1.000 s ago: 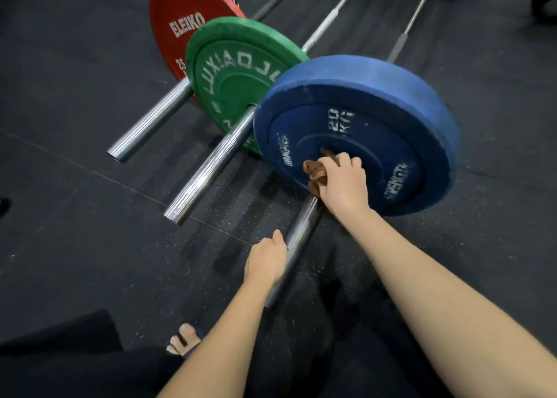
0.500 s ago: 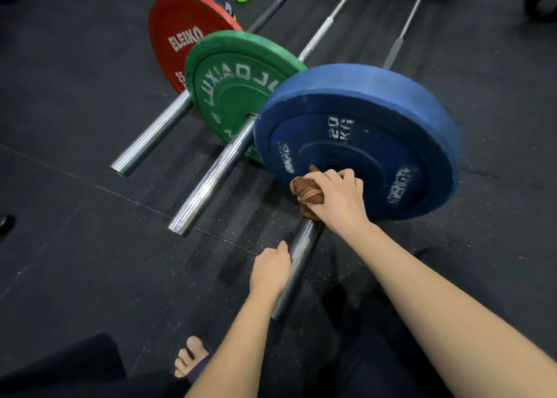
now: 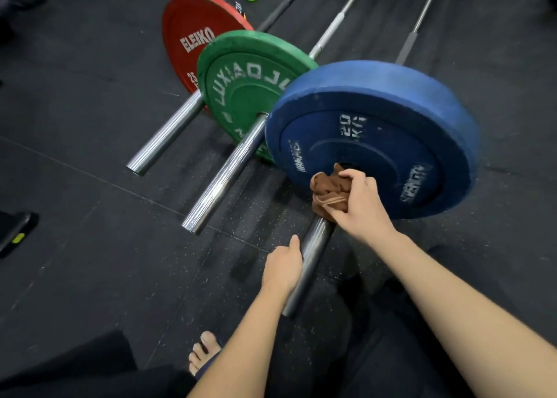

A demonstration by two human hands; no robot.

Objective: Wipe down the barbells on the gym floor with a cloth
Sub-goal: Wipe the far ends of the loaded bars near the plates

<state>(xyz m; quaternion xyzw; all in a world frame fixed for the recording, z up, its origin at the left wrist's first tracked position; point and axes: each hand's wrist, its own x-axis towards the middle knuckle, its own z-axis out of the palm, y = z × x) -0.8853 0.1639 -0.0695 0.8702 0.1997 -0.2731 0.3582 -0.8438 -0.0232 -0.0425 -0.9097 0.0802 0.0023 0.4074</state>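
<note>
**Cloth bunched on the sleeve at the blue plate's hub**

The black rubber gym floor point(image 3: 90, 247) stretches under both hands. Directly beyond the right hand point(image 3: 364, 204) stands the blue plate point(image 3: 391, 120), marked 20 KG and upright on its edge. Its face almost touches the knuckles. Up and to the left of that hand the green plate point(image 3: 241, 96) stands partly behind the blue one. The red ELEIKO plate point(image 3: 193, 36) stands farther off behind the green.

Each plate sits on its own barbell, and the three lie side by side. The nearest sleeve point(image 3: 313, 253) runs from the blue plate's hub, under the right hand, to its end beside the left wrist. The middle sleeve point(image 3: 223, 174) and the far sleeve point(image 3: 165, 135) lie to the left of both hands, well apart from them.

The right hand clutches a crumpled brown cloth point(image 3: 327, 195), fingers curled over it. It presses the cloth onto the nearest sleeve right where the sleeve meets the blue plate.

The left hand point(image 3: 283, 269) sits lower on the same sleeve, near its free end, with the thumb laid along the chrome. Its fingers are hidden beneath, so it appears to grasp the sleeve.

Below the left forearm, a foot in a sandal point(image 3: 203, 352) rests on the floor.
</note>
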